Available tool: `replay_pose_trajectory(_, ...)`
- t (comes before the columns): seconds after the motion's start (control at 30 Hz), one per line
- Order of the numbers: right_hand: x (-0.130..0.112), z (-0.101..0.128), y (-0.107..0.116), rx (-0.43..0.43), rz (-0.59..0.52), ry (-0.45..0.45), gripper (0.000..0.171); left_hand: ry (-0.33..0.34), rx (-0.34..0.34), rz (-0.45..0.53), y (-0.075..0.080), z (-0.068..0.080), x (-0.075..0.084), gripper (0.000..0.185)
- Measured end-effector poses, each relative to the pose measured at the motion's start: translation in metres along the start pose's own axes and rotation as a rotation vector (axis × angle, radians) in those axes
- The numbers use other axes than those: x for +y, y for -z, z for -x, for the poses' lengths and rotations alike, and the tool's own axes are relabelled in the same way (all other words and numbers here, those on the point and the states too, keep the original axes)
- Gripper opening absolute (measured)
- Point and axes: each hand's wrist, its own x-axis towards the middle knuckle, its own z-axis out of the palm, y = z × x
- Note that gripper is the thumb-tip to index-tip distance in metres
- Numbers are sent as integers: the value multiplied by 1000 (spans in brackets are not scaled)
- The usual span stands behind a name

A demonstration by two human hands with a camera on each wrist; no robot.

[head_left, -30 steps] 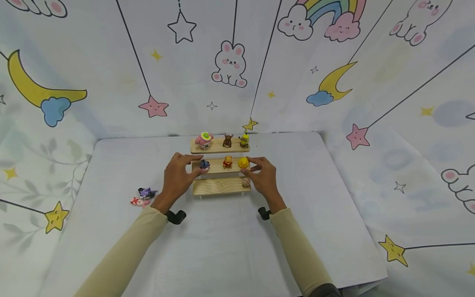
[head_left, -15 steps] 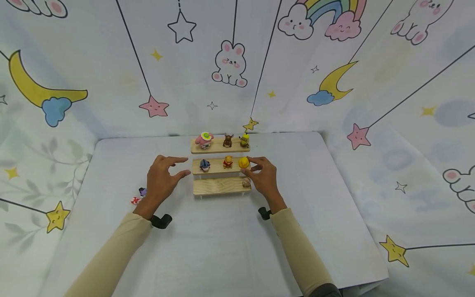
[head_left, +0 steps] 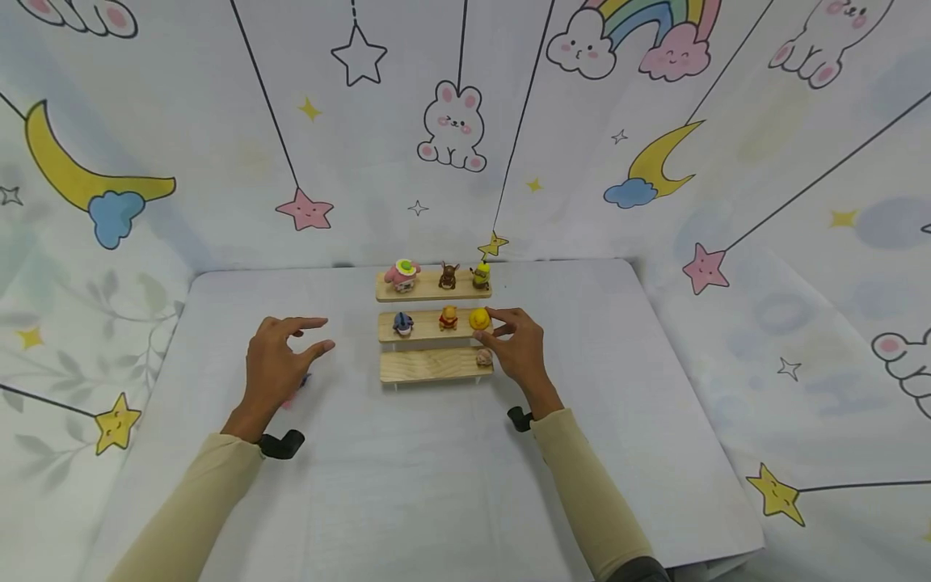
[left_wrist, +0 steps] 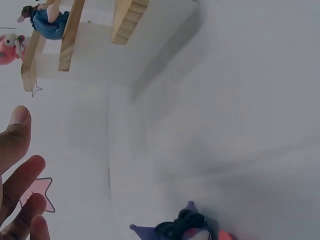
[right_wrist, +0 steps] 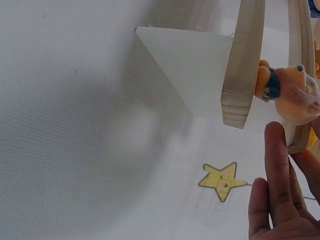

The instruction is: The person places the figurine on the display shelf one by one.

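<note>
1. Right now I take the wooden step shelf (head_left: 434, 327) as my landmark: three tiers, six small figures on the upper two.
2. My left hand (head_left: 280, 365) hovers well left of the shelf, fingers spread and relaxed, gripping nothing. Just beneath it, on the table (head_left: 436, 485), lies the purple figure (left_wrist: 182, 227) with a red-and-white one touching it; the head view hides both almost fully.
3. My right hand (head_left: 518, 349) sits at the shelf's right end, fingertips touching the yellow duck figure (head_left: 478, 318) on the middle tier. I cannot tell whether it pinches the duck or only rests on it.
4. A pinkish figure (head_left: 483, 357) stands on the bottom tier, just under that hand.
5. Risks, as I judge them: the shelf looks light, so a sideways nudge from the right hand could slide it or topple the bear figure (head_left: 448, 317) beside the duck. Lowering the left hand blind could knock the purple figure away.
</note>
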Motion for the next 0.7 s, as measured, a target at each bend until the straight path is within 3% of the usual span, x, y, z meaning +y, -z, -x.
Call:
replay_pose_trajectory(0.47, -1, 0, -1, 10, -1, 2, 50, 106, -5, -31, 31, 16, -32, 41)
replay_pose_trajectory(0.7, 1, 0, -1, 9, -4, -4, 50, 143, -87, -87, 37, 25, -45, 41)
